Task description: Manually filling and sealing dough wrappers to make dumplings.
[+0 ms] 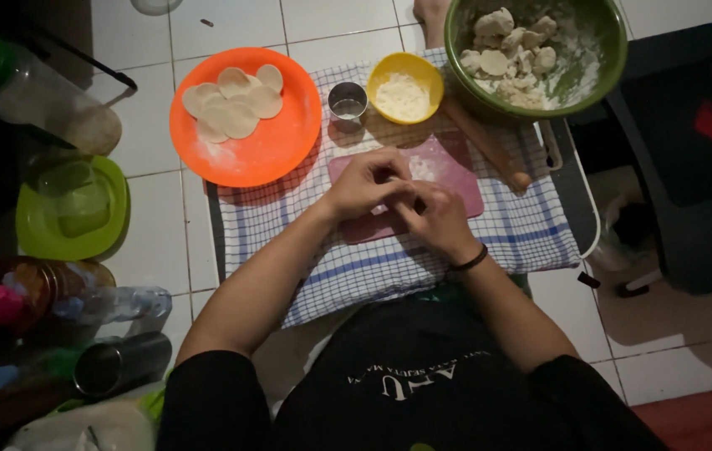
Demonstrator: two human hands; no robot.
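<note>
Small pale dough piece (pixel 393 200): soft, floury, mostly hidden, pinched between the left hand (pixel 364 184) and right hand (pixel 435 219), both closed on it, above the pink rectangular cutting board (pixel 456 171) on the blue-checked cloth (pixel 373 267).

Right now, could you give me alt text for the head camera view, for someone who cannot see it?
A person's left hand and right hand meet over a pink board on a checked cloth, fingers pressed together. Beyond sit an orange plate of dough rounds, a yellow flour bowl, a rolling pin and a green bowl of dough lumps.
</note>
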